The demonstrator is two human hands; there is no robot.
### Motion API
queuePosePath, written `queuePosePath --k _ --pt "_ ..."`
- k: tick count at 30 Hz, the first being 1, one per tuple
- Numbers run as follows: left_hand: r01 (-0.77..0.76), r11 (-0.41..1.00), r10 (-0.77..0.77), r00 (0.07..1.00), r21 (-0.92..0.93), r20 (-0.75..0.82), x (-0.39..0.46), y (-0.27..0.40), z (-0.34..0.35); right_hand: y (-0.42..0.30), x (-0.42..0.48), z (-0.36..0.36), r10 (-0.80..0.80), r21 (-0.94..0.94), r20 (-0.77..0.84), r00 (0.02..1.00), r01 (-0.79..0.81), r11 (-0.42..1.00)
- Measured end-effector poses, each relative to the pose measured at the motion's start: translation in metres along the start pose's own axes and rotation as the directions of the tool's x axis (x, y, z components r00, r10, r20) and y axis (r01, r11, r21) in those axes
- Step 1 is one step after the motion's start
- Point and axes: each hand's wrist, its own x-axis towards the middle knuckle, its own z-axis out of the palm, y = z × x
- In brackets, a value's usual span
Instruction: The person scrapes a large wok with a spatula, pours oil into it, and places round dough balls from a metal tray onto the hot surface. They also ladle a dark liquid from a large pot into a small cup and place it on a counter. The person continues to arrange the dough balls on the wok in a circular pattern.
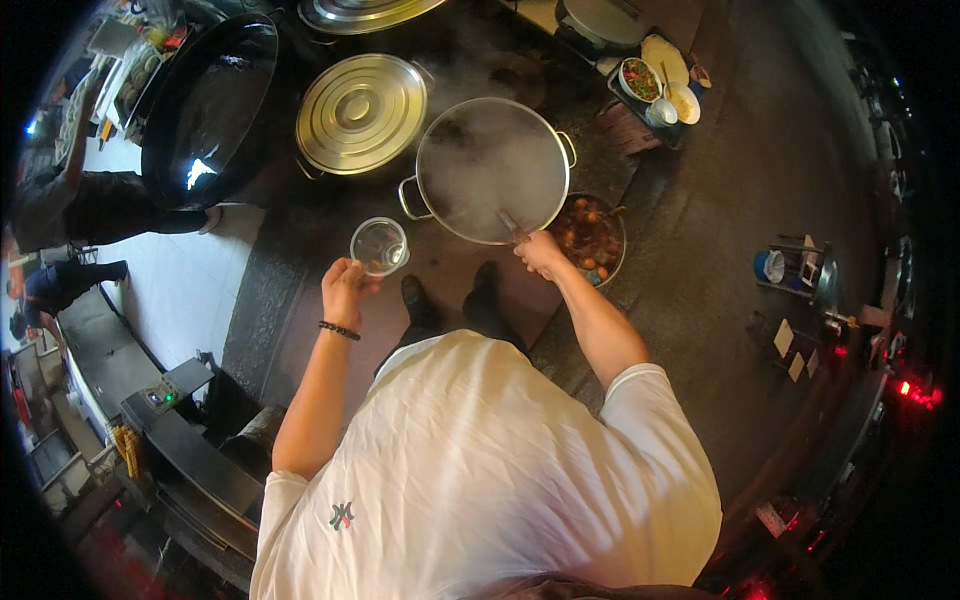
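Note:
A large metal stockpot (421, 169) with two side handles stands before me, and thick steam hides what is inside. My right hand (538, 253) is closed on the handle of a utensil (511, 223) at the pot's near rim; its far end is lost in the steam. Left of the pot, my left hand (348, 281) holds a clear round plastic container (379, 246) by its edge. Just beyond my right hand, to the right, is a round pot of dark stew (592, 236) with reddish-orange pieces in it.
A lidded pot (360, 112) stands left of the steaming one, and a big dark wok (217, 112) farther left. Bowls of food, one with chopped greens and red pieces (640, 79), sit at the upper right. Two other people (112, 206) (64, 289) are at the far left.

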Motion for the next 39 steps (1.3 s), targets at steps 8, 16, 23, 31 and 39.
queuePosePath --k 8,16,23,31,39 --pt "0.019 0.996 -0.026 0.997 0.091 0.078 0.036 -0.001 0.02 0.028 -0.062 -0.044 -0.038 0.087 0.012 0.999 0.037 0.995" --pt "-0.008 0.987 -0.017 0.988 0.16 0.151 0.066 0.012 0.043 0.049 -0.131 -0.06 -0.084 0.156 -0.032 0.996 0.088 0.984" --pt "-0.015 0.974 -0.028 0.982 0.225 0.187 0.097 0.01 0.065 0.026 -0.203 -0.072 -0.026 0.202 -0.078 0.997 0.041 0.979" --pt "0.01 0.937 -0.061 0.989 0.348 0.136 0.138 -0.001 0.112 -0.008 -0.288 -0.086 -0.001 0.21 -0.137 0.991 0.03 0.977" --pt "0.001 0.878 -0.1 0.978 0.478 0.183 0.16 -0.006 0.174 -0.036 -0.344 -0.084 -0.054 0.263 -0.145 0.988 0.091 0.96"
